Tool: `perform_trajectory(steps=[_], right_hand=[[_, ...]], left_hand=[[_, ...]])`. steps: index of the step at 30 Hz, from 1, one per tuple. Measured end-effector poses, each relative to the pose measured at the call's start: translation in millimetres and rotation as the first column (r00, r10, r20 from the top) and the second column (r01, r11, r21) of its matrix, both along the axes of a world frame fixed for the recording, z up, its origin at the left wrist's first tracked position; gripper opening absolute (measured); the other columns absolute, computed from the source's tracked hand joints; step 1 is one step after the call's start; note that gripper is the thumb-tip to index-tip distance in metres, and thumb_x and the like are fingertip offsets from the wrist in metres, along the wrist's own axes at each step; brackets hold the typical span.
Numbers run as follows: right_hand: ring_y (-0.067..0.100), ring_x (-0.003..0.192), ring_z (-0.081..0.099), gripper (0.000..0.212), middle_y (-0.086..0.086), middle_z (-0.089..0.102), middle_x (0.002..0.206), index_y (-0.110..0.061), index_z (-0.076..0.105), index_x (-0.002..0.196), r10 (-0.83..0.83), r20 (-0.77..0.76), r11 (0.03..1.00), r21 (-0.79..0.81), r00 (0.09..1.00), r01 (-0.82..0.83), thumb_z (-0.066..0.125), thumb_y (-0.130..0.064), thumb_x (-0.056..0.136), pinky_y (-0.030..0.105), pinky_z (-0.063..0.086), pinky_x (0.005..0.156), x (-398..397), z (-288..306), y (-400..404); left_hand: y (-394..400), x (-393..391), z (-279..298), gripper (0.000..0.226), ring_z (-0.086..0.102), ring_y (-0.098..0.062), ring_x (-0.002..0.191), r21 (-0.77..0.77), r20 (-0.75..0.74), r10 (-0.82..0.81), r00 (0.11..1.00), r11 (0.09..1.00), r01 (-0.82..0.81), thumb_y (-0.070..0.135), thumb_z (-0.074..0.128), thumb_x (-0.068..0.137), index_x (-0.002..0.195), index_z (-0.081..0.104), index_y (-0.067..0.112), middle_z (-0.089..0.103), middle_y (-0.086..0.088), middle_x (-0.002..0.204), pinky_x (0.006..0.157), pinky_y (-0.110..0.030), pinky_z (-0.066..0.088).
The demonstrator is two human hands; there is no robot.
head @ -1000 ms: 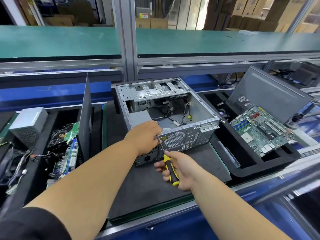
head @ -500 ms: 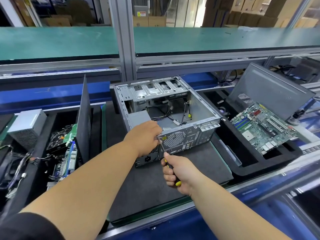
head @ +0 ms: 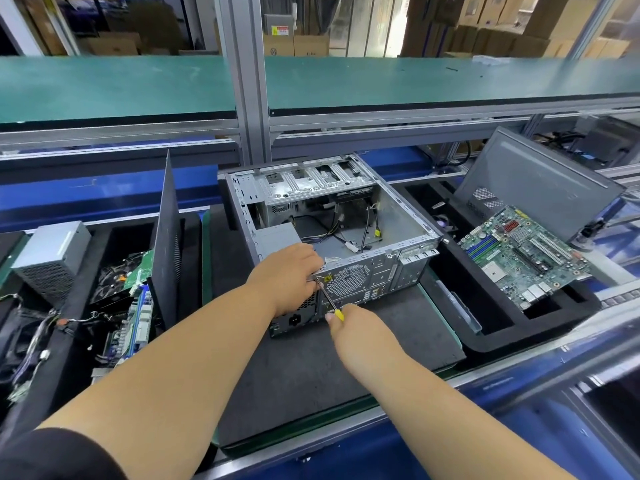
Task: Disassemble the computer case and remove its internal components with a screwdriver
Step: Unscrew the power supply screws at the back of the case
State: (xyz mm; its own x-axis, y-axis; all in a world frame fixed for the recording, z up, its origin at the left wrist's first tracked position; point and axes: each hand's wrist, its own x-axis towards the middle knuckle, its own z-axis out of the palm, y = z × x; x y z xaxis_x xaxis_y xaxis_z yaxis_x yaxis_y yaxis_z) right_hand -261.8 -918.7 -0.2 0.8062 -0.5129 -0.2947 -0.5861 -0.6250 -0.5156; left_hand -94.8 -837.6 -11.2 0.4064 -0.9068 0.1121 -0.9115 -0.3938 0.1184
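An open grey computer case [head: 408, 223] lies on its side on a dark mat [head: 311, 368], its rear panel facing me. Loose cables and a grey power supply [head: 277, 235] remain inside. My left hand [head: 287, 275] rests on the case's rear top edge by the power supply, fingers at the screwdriver tip. My right hand [head: 349, 323] is closed around a yellow-and-black screwdriver [head: 330, 303]; its shaft slants up-left to the rear panel beside the fan grille. The handle is mostly hidden in my fist.
A black foam tray [head: 485, 337] on the right holds a green motherboard [head: 519, 254] and a leaning grey side panel [head: 540, 181]. Left, another tray [head: 74, 306] has boards, cables, an upright dark panel [head: 166, 244] and a silver power supply [head: 52, 254]. A green shelf [head: 415, 81] overhangs behind.
My right hand has rolled over the screwdriver, hiding most of the yellow handle that showed a second ago. The left hand and the case stay put.
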Motion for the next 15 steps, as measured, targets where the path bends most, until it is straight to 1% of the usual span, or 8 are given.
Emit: perform_trajectory(steps=[2,4,5,7,8,10,13,15], right_hand=[[0.026,0.066,0.051,0.034,0.009,0.053,0.078,-0.011,0.051,0.085,-0.11,0.019,0.937,0.334,0.994,0.097,0.044,-0.039,0.103,0.03,0.038,0.061,0.0,1.6,-4.2],[0.017,0.045,0.04,0.036,0.007,0.05,0.065,-0.007,0.058,0.086,-0.296,-0.055,0.629,0.74,0.953,0.238,0.051,-0.04,0.1,0.025,0.033,0.048,-3.6,2.3,-7.5],[0.014,0.042,0.037,0.039,0.006,0.05,0.063,-0.004,0.062,0.085,-0.335,-0.117,0.45,0.852,0.935,0.268,0.054,-0.04,0.099,0.024,0.032,0.045,-5.9,2.7,-9.8],[0.01,0.04,0.036,0.046,0.008,0.054,0.066,0.002,0.067,0.081,-0.321,-0.198,0.181,0.947,0.926,0.265,0.053,-0.038,0.098,0.021,0.032,0.042,-10.2,2.6,-14.7],[0.009,0.041,0.036,0.048,0.01,0.055,0.069,0.003,0.067,0.077,-0.313,-0.206,0.102,0.963,0.927,0.249,0.051,-0.037,0.098,0.019,0.032,0.042,-10.9,1.6,-17.1],[0.009,0.041,0.037,0.046,0.012,0.057,0.072,0.001,0.063,0.073,-0.322,-0.194,0.061,0.973,0.927,0.225,0.05,-0.034,0.1,0.019,0.034,0.041,-12.2,-0.6,-19.7],[0.01,0.039,0.037,0.043,0.005,0.055,0.065,-0.009,0.058,0.072,-0.294,-0.173,0.155,0.962,0.94,0.226,0.05,-0.041,0.1,0.02,0.033,0.041,-14.1,-2.7,-16.2],[0.009,0.037,0.031,0.043,-0.001,0.045,0.054,-0.012,0.056,0.072,-0.3,-0.178,0.185,0.953,0.937,0.24,0.05,-0.045,0.1,0.021,0.03,0.039,-13.6,-2.8,-13.3]], left_hand=[[0.3,-0.2,0.4,0.015,0.04,-0.017,0.126,-0.001,0.001,-0.002,1.0,1.0,0.002,0.033,0.054,0.093,0.099,0.055,0.02,0.054,0.005,0.117,0.098,-0.038,0.041],[0.5,-0.4,0.6,0.014,0.04,-0.017,0.127,-0.001,-0.002,-0.002,1.0,1.0,0.002,0.032,0.054,0.093,0.099,0.056,0.019,0.054,0.006,0.117,0.097,-0.039,0.041],[0.5,-0.3,0.7,0.014,0.04,-0.017,0.127,0.0,-0.003,-0.003,1.0,1.0,0.003,0.031,0.054,0.092,0.1,0.056,0.02,0.054,0.006,0.118,0.098,-0.039,0.041],[0.4,-0.4,0.8,0.014,0.04,-0.017,0.128,0.002,-0.002,-0.005,1.0,1.0,0.005,0.032,0.053,0.093,0.101,0.056,0.02,0.054,0.006,0.118,0.098,-0.039,0.041],[0.3,-0.4,0.8,0.015,0.04,-0.017,0.127,0.004,-0.001,-0.005,1.0,1.0,0.005,0.032,0.053,0.093,0.101,0.055,0.02,0.054,0.006,0.118,0.098,-0.039,0.041],[0.3,-0.3,1.0,0.015,0.04,-0.017,0.126,0.004,0.003,-0.002,1.0,1.0,0.002,0.033,0.053,0.093,0.101,0.055,0.02,0.053,0.006,0.117,0.097,-0.038,0.041],[0.3,-0.3,0.9,0.013,0.041,-0.017,0.124,-0.001,0.011,-0.005,1.0,1.0,0.005,0.031,0.053,0.093,0.098,0.054,0.02,0.053,0.005,0.115,0.095,-0.038,0.042],[0.0,-0.4,0.7,0.012,0.041,-0.017,0.125,-0.006,0.01,-0.005,1.0,1.0,0.005,0.031,0.054,0.092,0.097,0.053,0.02,0.054,0.005,0.115,0.095,-0.037,0.042]])
